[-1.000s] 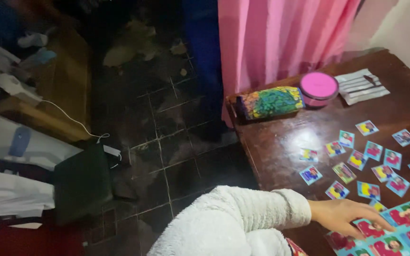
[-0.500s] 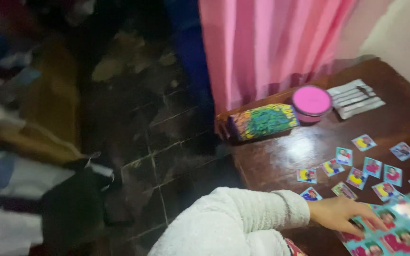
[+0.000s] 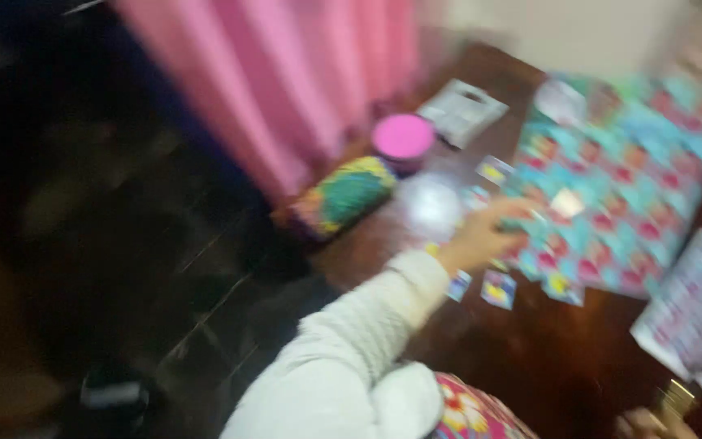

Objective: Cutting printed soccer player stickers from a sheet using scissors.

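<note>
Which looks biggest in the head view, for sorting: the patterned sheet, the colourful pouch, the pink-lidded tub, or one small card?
1. patterned sheet
2. colourful pouch
3. pink-lidded tub
4. small card
Motion blur makes edges soft, and the pouch lies nearer than the tub, so their order is unsure.

Worktop: dark wood, glossy, reflecting light. Curtain: pink cloth, matt, folded. Sleeve: white fuzzy knit. Sheet: patterned paper. Floor: dark tiles.
</note>
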